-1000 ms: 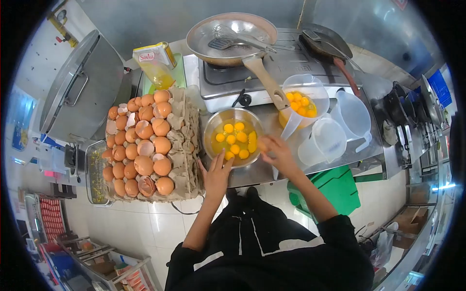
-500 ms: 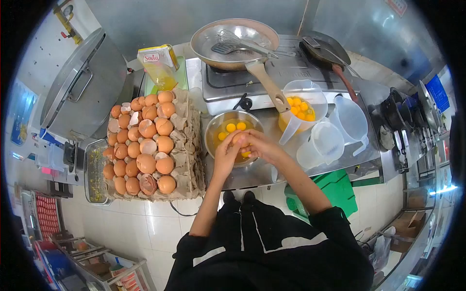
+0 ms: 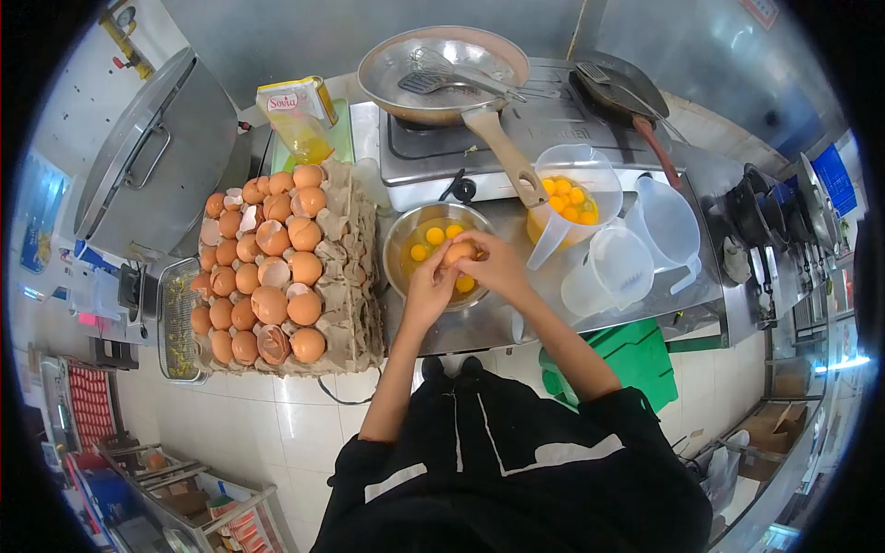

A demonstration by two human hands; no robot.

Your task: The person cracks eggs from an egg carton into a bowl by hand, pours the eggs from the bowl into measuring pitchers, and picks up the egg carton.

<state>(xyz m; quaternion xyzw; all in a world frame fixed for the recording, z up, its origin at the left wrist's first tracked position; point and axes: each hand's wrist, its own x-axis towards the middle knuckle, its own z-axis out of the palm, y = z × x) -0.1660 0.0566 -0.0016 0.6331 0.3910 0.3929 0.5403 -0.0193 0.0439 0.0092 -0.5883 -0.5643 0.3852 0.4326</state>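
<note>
Both my hands meet above a steel bowl [image 3: 398, 267] that holds several yellow yolks [image 3: 436, 236] in clear egg white. Between my fingers is a brown egg [image 3: 459, 252]; whether its shell is split cannot be made out. My left hand [image 3: 431, 288] grips it from the left, fingertips bent against the shell. From the other side, my right hand [image 3: 498, 267] closes on the same egg. Left of the bowl, a stack of cardboard egg trays [image 3: 355, 267] carries several brown eggs [image 3: 307, 345] and some broken, empty shells [image 3: 274, 343].
A clear jug [image 3: 604, 184] with yolks stands right of the bowl, beside two translucent jugs [image 3: 659, 226] [image 3: 616, 272]. Behind is a gas stove [image 3: 396, 166] with a frying pan [image 3: 373, 69], its handle reaching toward the jug. A large pot [image 3: 184, 147] stands left.
The egg has turned a little and shows more plainly between my fingers. My hands stay over the bowl, and the whole view has shifted slightly.
</note>
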